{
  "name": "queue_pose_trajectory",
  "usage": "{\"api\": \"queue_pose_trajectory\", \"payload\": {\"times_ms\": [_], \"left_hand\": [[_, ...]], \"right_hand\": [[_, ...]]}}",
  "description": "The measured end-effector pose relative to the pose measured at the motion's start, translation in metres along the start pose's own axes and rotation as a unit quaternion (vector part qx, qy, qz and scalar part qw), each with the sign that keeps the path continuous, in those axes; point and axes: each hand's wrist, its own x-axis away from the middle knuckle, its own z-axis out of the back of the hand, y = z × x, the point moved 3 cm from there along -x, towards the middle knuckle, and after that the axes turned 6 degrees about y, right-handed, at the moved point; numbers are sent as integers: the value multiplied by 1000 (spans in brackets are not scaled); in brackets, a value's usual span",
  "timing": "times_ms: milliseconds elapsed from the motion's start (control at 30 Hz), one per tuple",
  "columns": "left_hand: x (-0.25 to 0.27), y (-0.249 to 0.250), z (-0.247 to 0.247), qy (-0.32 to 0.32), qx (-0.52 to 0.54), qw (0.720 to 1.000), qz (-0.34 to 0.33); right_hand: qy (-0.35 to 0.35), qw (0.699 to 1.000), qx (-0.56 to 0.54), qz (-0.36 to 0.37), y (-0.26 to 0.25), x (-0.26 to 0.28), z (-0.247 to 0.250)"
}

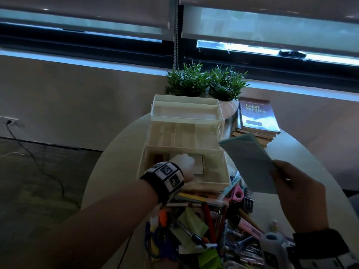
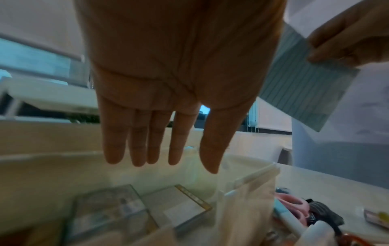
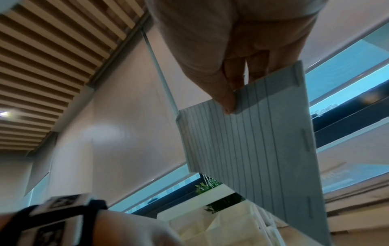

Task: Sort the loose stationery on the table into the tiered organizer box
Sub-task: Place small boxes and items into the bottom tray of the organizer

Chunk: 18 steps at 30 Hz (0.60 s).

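The left hand [image 1: 184, 164] hangs over the bottom tier of the cream organizer box [image 1: 186, 133], fingers [image 2: 136, 141] straight and spread a little, holding nothing. Below it in that tier lie two flat pads [image 2: 179, 204] side by side. The two upper tiers of the box step back toward the window.

The right hand [image 1: 297, 193] is raised to the right of the box and pinches a pale blue-grey lined notepad [image 1: 250, 164] by its near end, thumb [image 3: 226, 99] on one face and fingers behind; the notepad is tilted, its far end pointing toward the box.

In front of the box on the round tabletop [image 1: 108, 171] lies a heap of loose stationery [image 1: 209, 226]: pens, markers, sticky notes and pink scissors [image 1: 238, 194]. Behind the box stand two potted plants [image 1: 206, 82], with stacked books [image 1: 256, 119] to the right.
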Motion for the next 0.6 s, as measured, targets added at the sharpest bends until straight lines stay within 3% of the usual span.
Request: {"api": "queue_pose_trajectory", "payload": {"times_ms": [233, 367, 600], "left_hand": [[-38, 21, -18, -100, -55, 993, -17], [-30, 23, -18, -69, -141, 986, -61], [-32, 32, -15, -122, -194, 971, -66]], "right_hand": [[2, 999, 0, -50, 11, 8, 12], [-18, 997, 1, -75, 23, 15, 25], [-31, 991, -15, -129, 37, 23, 40]]}}
